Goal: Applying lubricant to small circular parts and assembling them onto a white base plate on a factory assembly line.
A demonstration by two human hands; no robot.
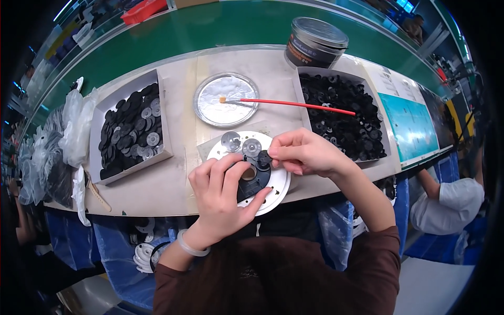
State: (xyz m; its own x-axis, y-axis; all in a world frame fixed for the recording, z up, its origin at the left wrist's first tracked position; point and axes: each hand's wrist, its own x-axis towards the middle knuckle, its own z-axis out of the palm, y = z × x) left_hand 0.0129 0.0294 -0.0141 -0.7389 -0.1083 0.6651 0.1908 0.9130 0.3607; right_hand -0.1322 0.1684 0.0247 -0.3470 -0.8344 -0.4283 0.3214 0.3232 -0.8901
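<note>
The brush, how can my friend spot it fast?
On the pale table, find the round dish with white inside. The brush sticks out across its right edge, bristles over the white. It's the only long, thin red stick there.

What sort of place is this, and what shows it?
Probably a factory assembly area: mostly black discs heaped in an open box, a long green surface, perhaps a conveyor, and another person's grey sleeve at the right.
</note>
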